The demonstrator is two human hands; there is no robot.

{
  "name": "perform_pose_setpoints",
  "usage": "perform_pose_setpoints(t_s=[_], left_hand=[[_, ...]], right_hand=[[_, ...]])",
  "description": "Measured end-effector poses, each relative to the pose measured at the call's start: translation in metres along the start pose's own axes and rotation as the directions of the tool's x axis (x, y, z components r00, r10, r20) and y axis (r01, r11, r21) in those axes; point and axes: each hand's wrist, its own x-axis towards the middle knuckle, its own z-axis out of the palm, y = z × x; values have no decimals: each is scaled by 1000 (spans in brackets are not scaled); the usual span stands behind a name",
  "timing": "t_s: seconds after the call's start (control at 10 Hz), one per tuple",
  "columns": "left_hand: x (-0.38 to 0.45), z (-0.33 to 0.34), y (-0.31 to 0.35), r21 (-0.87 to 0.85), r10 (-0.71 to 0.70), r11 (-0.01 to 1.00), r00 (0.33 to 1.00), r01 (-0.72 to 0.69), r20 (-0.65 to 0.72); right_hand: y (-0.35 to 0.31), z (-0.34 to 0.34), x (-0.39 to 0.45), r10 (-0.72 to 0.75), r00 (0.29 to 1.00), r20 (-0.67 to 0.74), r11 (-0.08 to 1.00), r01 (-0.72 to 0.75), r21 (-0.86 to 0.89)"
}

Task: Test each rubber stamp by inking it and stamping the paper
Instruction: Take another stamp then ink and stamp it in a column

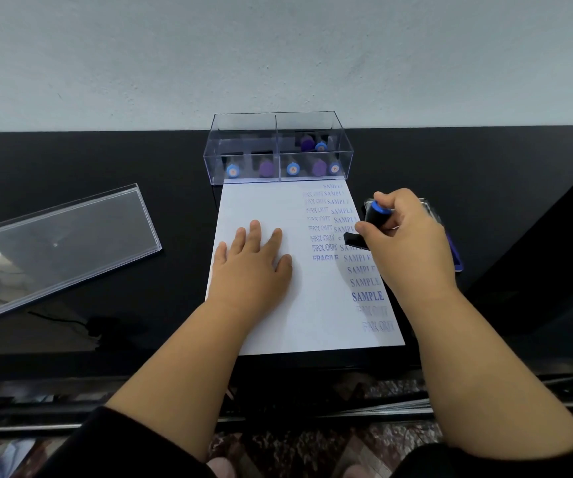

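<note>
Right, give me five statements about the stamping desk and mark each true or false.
1. The left hand lies flat on the paper. True.
2. The right hand holds a stamp. True.
3. The clear lid sits on the clear box. False: it lies on the desk to the left.
4. The paper is blank. False: SAMPLE, FAX OUT and FRAGILE are printed on it.
5. More stamps stand in the box. True.

Even, soft light is being cast from above; glare is being reflected off the clear lid (60,250) at nine o'clock. Edges are being bowed by wide-angle distortion.
</note>
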Motion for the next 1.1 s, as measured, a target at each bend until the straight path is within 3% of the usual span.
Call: perform_pose_setpoints(t_s=[0.2,0.5,1.1], left_hand=[[0,0,0,2,2,1000,1000,-2,-4],[1,0,0,13,6,1000,1000,-6,8],[-3,3,0,2,27,1000,1000,-27,5]], right_hand=[[3,-8,-1,24,999,-25,1000,-24,-13],[25,-28,2,-4,994,-110,975,-21,-223],[25,-26,-1,42,996,-80,941,-66,-332]])
